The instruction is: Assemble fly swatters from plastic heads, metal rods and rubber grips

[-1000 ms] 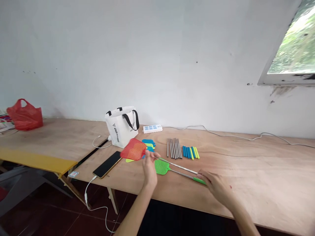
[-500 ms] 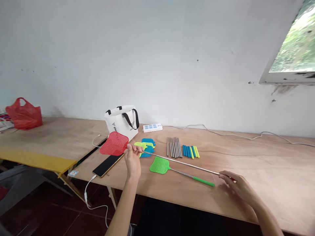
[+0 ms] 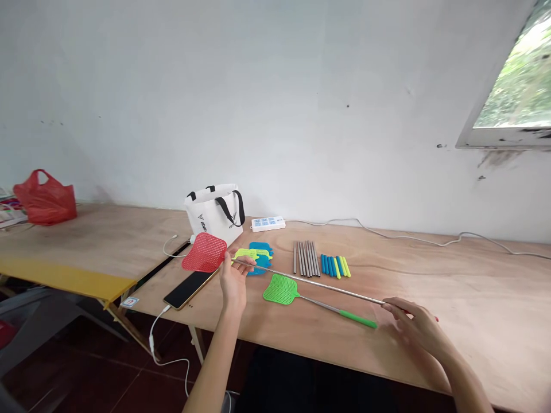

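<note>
A red fly swatter (image 3: 205, 253) with a long, drawn-out metal rod is held slantwise over the table between both hands. My left hand (image 3: 235, 281) has the rod between thumb and fingers, just below the red mesh head. Around the far end, where the rod meets the red grip, my right hand (image 3: 411, 322) is closed; the grip's tip shows past its knuckles. Beneath the rod lies a green fly swatter (image 3: 280, 288) on the tabletop. Beyond my left hand, blue swatter heads (image 3: 260, 265) and yellow swatter heads (image 3: 246, 253) are piled together.
Several metal rods (image 3: 306, 258) lie side by side, with blue and yellow handle grips (image 3: 336, 266) to their right. A phone (image 3: 189, 289) with a cable, a white bag (image 3: 215, 213) and a power strip (image 3: 267, 223) are on the wooden table (image 3: 473, 298). A red bag (image 3: 46, 198) stands far left.
The red swatter's head has shifted slightly right and tilted, and my left fingers have loosened a little. More of the red grip's tip shows past my right hand.
</note>
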A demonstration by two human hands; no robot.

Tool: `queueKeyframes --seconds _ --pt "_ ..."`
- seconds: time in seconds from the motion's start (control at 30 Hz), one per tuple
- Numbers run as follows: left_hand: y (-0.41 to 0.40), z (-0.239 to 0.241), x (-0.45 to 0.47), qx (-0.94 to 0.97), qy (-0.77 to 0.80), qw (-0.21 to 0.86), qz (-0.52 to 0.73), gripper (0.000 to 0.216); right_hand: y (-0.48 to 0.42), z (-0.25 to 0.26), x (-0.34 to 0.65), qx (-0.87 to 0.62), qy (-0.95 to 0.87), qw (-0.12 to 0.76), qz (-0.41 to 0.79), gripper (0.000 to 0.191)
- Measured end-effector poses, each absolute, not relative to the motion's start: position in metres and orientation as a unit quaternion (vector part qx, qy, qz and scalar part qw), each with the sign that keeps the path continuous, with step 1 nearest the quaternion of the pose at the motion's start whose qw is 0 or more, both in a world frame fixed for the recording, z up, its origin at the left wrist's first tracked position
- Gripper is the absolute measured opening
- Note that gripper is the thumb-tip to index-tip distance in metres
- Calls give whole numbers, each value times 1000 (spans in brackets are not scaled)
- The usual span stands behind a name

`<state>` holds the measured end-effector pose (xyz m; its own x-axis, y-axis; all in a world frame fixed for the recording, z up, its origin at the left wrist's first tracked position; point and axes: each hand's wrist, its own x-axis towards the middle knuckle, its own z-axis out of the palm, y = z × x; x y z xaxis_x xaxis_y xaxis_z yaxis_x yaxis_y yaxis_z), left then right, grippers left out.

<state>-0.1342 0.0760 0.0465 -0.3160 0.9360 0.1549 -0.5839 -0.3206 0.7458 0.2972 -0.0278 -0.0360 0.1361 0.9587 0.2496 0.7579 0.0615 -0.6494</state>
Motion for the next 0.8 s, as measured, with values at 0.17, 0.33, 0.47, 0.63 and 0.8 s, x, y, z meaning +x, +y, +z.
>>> queueKeyframes --seconds 0.17,0.33,0.47,0.63,0.8 --pt "75 48 -136 262 294 487 780 51 -28 -36 295 -664 -651 344 129 50" --pt "74 49 -140 266 293 472 788 55 -26 -36 291 -661 -647 350 149 53" --pt "76 46 -138 251 307 448 802 54 -24 -39 291 -664 -649 345 137 53" --pt "79 43 -135 246 297 430 817 52 -23 -41 291 -668 -653 339 109 57" --pt "78 40 -130 241 286 421 827 49 -24 -36 289 -667 -654 344 98 60"
